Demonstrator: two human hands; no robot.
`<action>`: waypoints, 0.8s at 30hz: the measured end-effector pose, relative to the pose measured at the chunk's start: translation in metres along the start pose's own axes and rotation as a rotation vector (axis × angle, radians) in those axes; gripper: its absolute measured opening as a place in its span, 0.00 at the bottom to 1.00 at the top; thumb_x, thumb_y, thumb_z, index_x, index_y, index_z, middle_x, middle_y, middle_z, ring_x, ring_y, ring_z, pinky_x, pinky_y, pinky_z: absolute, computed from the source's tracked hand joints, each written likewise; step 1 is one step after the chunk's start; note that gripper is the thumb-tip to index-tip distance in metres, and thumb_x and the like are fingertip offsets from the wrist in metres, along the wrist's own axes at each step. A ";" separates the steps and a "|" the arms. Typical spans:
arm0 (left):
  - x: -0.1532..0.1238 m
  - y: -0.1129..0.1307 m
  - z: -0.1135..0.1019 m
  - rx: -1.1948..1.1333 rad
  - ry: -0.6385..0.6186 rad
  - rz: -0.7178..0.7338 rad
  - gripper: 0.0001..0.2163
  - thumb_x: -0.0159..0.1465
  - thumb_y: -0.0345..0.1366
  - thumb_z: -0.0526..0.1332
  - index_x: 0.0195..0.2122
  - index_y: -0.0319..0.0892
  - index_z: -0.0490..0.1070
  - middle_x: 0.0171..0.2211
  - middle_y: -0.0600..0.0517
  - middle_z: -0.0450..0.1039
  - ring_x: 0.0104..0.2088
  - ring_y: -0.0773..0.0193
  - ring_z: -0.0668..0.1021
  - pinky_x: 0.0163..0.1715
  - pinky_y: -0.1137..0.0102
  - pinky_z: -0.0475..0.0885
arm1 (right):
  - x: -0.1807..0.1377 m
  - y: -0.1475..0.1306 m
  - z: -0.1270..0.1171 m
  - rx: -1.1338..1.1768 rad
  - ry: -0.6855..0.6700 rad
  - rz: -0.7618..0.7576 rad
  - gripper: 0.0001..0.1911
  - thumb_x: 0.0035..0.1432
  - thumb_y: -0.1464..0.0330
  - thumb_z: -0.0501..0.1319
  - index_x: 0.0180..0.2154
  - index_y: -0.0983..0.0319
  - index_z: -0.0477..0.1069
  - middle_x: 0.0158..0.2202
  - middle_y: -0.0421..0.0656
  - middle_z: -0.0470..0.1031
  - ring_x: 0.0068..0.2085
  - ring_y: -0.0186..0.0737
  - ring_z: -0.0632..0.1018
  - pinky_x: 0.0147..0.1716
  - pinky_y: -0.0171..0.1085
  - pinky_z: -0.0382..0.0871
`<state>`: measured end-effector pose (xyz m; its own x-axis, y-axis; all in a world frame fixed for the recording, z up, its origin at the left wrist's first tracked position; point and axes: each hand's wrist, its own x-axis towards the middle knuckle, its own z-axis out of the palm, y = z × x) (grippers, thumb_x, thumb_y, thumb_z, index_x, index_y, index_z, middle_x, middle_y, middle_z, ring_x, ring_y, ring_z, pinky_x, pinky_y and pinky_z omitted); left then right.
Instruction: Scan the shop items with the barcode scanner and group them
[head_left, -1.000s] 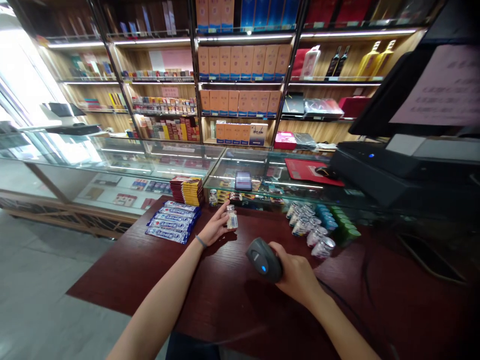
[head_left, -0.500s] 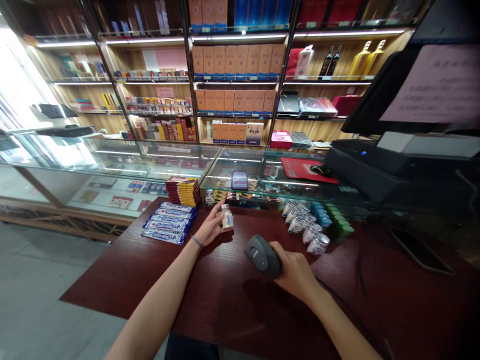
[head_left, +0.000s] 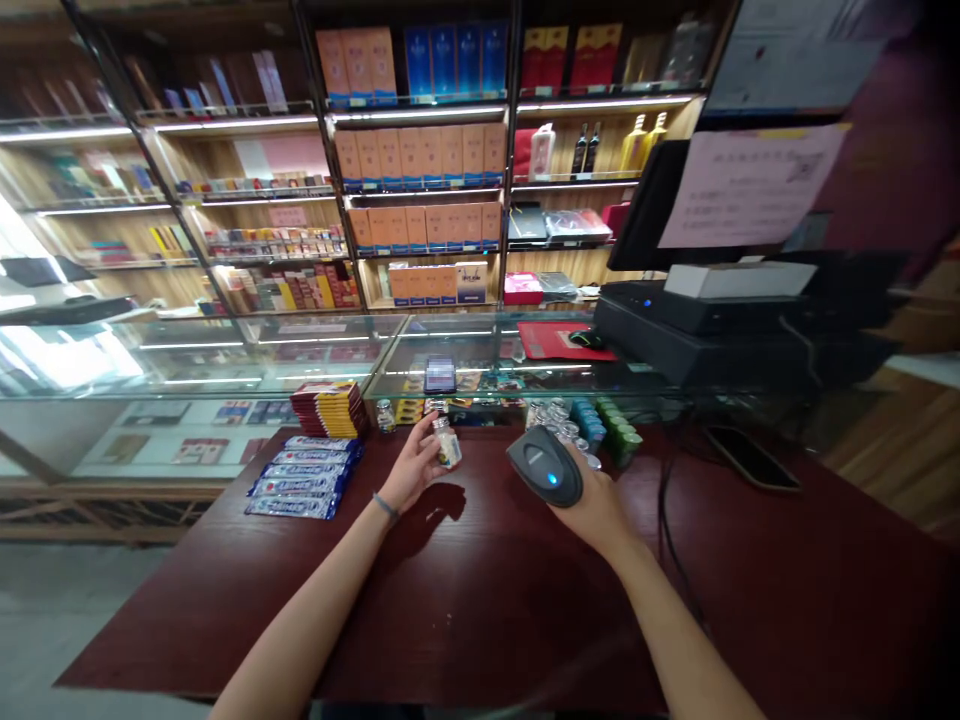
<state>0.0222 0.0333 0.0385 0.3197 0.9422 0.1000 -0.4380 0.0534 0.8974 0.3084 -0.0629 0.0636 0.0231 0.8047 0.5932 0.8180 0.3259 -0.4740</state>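
My left hand (head_left: 412, 468) grips a small clear bottle with a silvery cap (head_left: 448, 446), lifted over the dark red table (head_left: 480, 610) and slightly tilted. Wrapped round the handle of a grey barcode scanner (head_left: 546, 467) is my right hand (head_left: 596, 512). A blue light glows on the scanner, whose head points left toward the bottle. Behind the scanner stand similar capped bottles (head_left: 553, 412), partly hidden by it. Beside them are rows of blue-topped containers (head_left: 587, 424) and green ones (head_left: 619, 436). Another small bottle (head_left: 385, 416) stands at the table's back edge.
Blue and silver packets (head_left: 304, 478) lie at the left, in front of stacked red and yellow packs (head_left: 330, 408). A glass counter (head_left: 480, 345) runs behind the table. A phone (head_left: 752, 458) and a black cable (head_left: 667, 530) lie at the right, near a monitor (head_left: 649, 205).
The view has swung right. The bottle in my left hand is now tilted. My right hand has raised the scanner nearer the capped bottles, and the scanner's light now shows bright blue.
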 end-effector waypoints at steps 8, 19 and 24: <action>0.032 -0.055 0.072 0.322 0.011 0.203 0.22 0.59 0.41 0.69 0.52 0.44 0.66 0.39 0.50 0.78 0.41 0.60 0.80 0.45 0.65 0.75 | 0.011 0.037 -0.030 0.181 0.205 0.171 0.20 0.50 0.60 0.66 0.46 0.59 0.71 0.34 0.47 0.83 0.36 0.50 0.84 0.35 0.40 0.76; 0.048 -0.118 0.138 0.820 0.025 0.403 0.15 0.61 0.25 0.63 0.48 0.45 0.73 0.46 0.47 0.66 0.42 0.62 0.75 0.36 0.69 0.77 | 0.013 0.051 -0.042 0.275 0.320 0.191 0.26 0.51 0.63 0.68 0.51 0.62 0.69 0.39 0.50 0.83 0.40 0.50 0.84 0.40 0.42 0.78; 0.048 -0.125 0.146 0.899 -0.011 0.435 0.14 0.63 0.26 0.62 0.48 0.45 0.72 0.47 0.48 0.65 0.42 0.63 0.75 0.41 0.67 0.76 | 0.014 0.051 -0.045 0.285 0.317 0.193 0.25 0.50 0.64 0.69 0.50 0.60 0.69 0.40 0.49 0.82 0.43 0.52 0.83 0.43 0.44 0.78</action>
<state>0.2148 0.0235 -0.0060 0.2926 0.8170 0.4969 0.2787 -0.5700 0.7730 0.3765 -0.0578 0.0768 0.3701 0.6874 0.6249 0.5921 0.3438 -0.7288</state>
